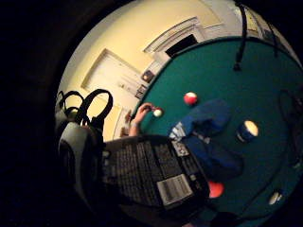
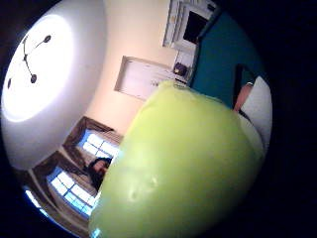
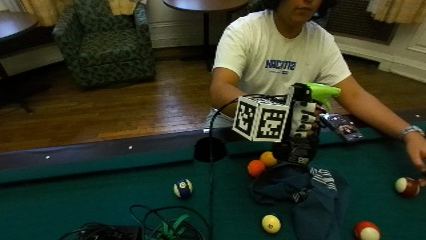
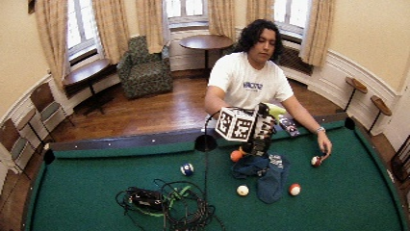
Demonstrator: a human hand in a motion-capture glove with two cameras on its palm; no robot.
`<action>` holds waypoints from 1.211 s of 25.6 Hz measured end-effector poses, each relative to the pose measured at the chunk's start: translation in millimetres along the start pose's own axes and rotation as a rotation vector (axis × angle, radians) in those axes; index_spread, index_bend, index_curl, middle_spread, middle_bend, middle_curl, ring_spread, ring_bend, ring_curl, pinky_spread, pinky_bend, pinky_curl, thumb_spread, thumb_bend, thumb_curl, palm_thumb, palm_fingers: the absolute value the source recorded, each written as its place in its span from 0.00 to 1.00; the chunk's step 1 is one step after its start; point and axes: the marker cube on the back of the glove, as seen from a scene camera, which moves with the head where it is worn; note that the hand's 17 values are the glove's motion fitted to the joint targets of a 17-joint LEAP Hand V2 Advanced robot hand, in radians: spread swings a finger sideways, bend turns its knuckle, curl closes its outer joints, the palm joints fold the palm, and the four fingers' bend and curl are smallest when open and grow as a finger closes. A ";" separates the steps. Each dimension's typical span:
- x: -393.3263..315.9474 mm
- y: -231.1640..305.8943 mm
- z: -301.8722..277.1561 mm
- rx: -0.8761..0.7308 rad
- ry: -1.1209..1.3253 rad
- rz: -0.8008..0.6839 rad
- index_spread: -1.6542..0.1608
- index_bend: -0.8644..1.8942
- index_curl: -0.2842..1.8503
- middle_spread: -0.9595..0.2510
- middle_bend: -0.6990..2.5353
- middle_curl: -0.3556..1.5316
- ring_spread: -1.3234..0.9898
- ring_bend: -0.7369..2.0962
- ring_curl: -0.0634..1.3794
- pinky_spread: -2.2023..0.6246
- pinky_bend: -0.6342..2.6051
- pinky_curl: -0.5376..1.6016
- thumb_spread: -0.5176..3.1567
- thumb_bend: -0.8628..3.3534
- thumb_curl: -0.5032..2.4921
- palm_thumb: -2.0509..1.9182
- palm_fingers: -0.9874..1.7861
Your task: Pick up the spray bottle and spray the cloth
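A: What do you have on your screens?

B: I see the gloved right hand (image 3: pixel 301 125) raised above the pool table (image 3: pixel 86 195), fingers curled round the spray bottle (image 3: pixel 307 125). The bottle is off the felt, held upright, its long axis running up and down. Its green spray head (image 3: pixel 323 91) sits on top and points to the side, away from the person's chest, toward the phone (image 3: pixel 341 126) lying on the table's rail.

A: And the cloth?

B: The dark blue cloth (image 3: pixel 309 192) lies crumpled on the felt, right below the bottle. From the palm's little finger side I see the bottle's black label (image 1: pixel 154 172) with white print and a barcode close against the palm, and the cloth (image 1: pixel 206 127) on the felt beyond it.

A: Anything in the bottle?

B: I can't tell; the body is dark and mostly hidden by the hand. On the thumb-side camera the green head (image 2: pixel 183 168) fills most of the picture.

A: What's around the cloth?

B: An orange ball (image 3: pixel 256 167) and a yellow one (image 3: pixel 268 158) lie just beside its far edge, a pale yellow ball (image 3: pixel 271 223) near its front, a blue striped ball (image 3: pixel 183 188) well apart. The bare hand (image 3: pixel 418 152) rests on the felt by a red and white ball (image 3: pixel 406 186).
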 end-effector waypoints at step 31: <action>43.3 17.3 233.9 -0.171 -0.126 -0.022 0.77 0.45 0.42 0.64 0.42 0.48 0.49 0.51 0.37 0.67 0.31 0.43 0.24 0.20 0.45 0.75 0.86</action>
